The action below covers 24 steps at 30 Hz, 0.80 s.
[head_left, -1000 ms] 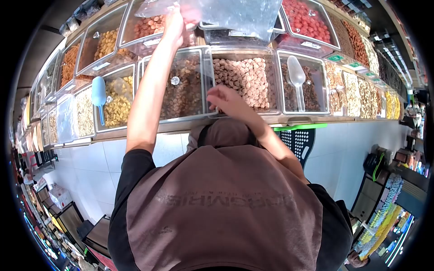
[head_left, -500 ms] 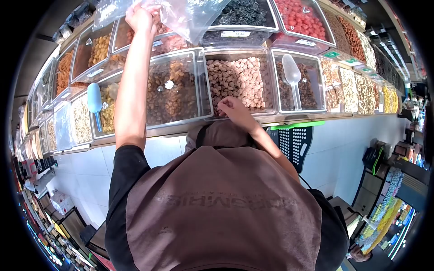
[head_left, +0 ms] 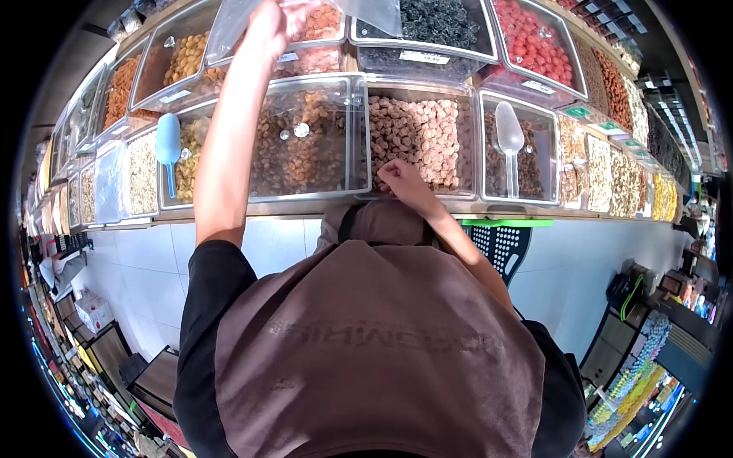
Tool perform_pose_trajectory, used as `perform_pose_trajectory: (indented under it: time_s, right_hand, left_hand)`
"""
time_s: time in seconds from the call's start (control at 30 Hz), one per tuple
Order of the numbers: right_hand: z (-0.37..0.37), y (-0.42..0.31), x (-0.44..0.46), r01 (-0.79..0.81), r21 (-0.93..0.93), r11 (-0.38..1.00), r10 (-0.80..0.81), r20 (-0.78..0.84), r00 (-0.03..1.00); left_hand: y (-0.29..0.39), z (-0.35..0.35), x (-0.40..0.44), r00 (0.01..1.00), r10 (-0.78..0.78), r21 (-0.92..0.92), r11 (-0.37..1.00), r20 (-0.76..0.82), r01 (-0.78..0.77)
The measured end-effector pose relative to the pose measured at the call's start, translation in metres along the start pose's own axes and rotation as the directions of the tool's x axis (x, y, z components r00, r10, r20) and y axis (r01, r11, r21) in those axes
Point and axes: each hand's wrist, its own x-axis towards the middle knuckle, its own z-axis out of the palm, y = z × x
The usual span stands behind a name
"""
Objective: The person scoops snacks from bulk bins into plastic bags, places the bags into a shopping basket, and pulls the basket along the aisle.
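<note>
My left hand (head_left: pixel 273 29) reaches far forward to the upper edge of the head view, its fingers closed on a clear plastic bag (head_left: pixel 369 14). The bag hangs over the back row of bins, above reddish dried fruit. My right hand (head_left: pixel 405 185) is at the front edge of an uncovered bin of pale, wrinkled dried fruit (head_left: pixel 427 130). Its thumb and fingers are curled together; whether something small sits between them cannot be made out.
Lidded bins of dark raisins (head_left: pixel 305 168), black dried fruit (head_left: pixel 439 27) and red dried fruit (head_left: pixel 534 49) surround it. A clear scoop (head_left: pixel 509 133) and a blue scoop (head_left: pixel 168 145) rest on lids. A black perforated basket (head_left: pixel 500 248) with a green edge stands below the counter.
The bag and my left hand have shifted slightly right and up in view, and less of the bag shows. The bins have shifted too, as my head turned. My right hand stays at the bin.
</note>
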Motion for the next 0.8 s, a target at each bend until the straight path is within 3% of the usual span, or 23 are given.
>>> perform_pose_trajectory:
  time_s: [0.03,0.1,0.13,0.2,0.23,0.3,0.33,0.37,0.4,0.43,0.5,0.53,0.6,0.63,0.7,0.73,0.8]
  right_hand:
    - [0.001,0.002,0.000,0.038,-0.042,0.998,-0.039,-0.019,0.999]
    - [0.000,0.006,-0.002,0.053,-0.024,0.998,-0.053,-0.024,0.998]
    - [0.000,0.009,-0.004,0.069,-0.013,0.998,-0.069,-0.024,0.997]
    - [-0.003,0.019,-0.003,0.047,0.030,0.998,-0.046,-0.035,0.998]
    - [-0.005,0.023,-0.003,0.028,0.068,0.997,-0.025,-0.038,0.999]
    - [-0.007,0.021,-0.003,0.012,0.088,0.996,-0.009,-0.031,0.999]
    - [-0.007,0.019,-0.002,-0.004,0.104,0.995,0.006,-0.018,1.000]
    - [-0.005,0.018,0.000,-0.005,0.105,0.994,0.007,-0.016,1.000]
    - [-0.002,0.016,0.004,-0.038,0.157,0.987,0.038,0.002,0.999]
    - [0.002,0.013,0.008,-0.070,0.205,0.976,0.067,0.024,0.997]
    - [0.011,0.001,0.019,-0.114,0.224,0.968,0.107,0.046,0.993]
    - [0.015,-0.004,0.023,-0.163,0.248,0.955,0.153,0.061,0.986]
    - [0.023,0.003,0.040,-0.189,0.312,0.931,0.168,0.096,0.981]
    - [0.025,0.006,0.049,-0.212,0.380,0.900,0.180,0.119,0.976]
    - [0.026,0.007,0.064,-0.220,0.477,0.851,0.181,0.128,0.975]
    - [0.025,0.006,0.070,-0.224,0.574,0.787,0.184,0.128,0.975]
    - [0.021,0.002,0.076,-0.221,0.572,0.790,0.173,0.138,0.975]
  left_hand:
    - [-0.007,0.029,-0.017,0.855,-0.143,0.229,0.929,-0.499,0.290]
    - [-0.006,0.050,-0.045,0.760,-0.137,0.405,0.778,-0.636,0.479]
    - [-0.010,0.057,-0.061,0.759,-0.144,0.405,0.775,-0.635,0.486]
    - [-0.022,0.057,-0.096,0.758,0.239,0.740,0.519,-0.607,0.429]
    - [-0.026,0.046,-0.115,0.758,0.369,0.819,0.441,-0.537,0.366]
    - [-0.028,0.032,-0.156,0.685,0.463,0.805,0.495,-0.563,0.327]
    - [-0.028,-0.003,-0.180,0.673,0.542,0.864,0.308,-0.503,0.398]
    - [-0.025,0.004,-0.198,0.616,0.535,0.792,0.185,-0.578,0.582]
    - [-0.028,0.003,-0.219,0.690,0.646,0.859,-0.101,-0.327,0.501]
    - [-0.028,-0.015,-0.242,0.750,0.644,0.819,-0.344,-0.150,0.459]
    - [-0.031,-0.027,-0.277,0.745,0.660,0.641,-0.531,-0.098,0.555]
    - [-0.032,-0.041,-0.293,0.737,0.668,0.634,-0.527,-0.102,0.565]
    - [-0.035,-0.066,-0.321,0.630,0.640,0.743,-0.133,-0.441,0.656]
    - [-0.038,-0.068,-0.325,0.622,0.648,0.740,-0.131,-0.440,0.660]
    - [-0.045,-0.068,-0.328,0.466,0.449,0.640,0.415,-0.762,0.646]
    - [-0.048,-0.067,-0.327,0.518,0.389,0.647,0.506,-0.762,0.570]
    - [-0.054,-0.061,-0.318,0.524,0.350,0.627,0.500,-0.777,0.597]
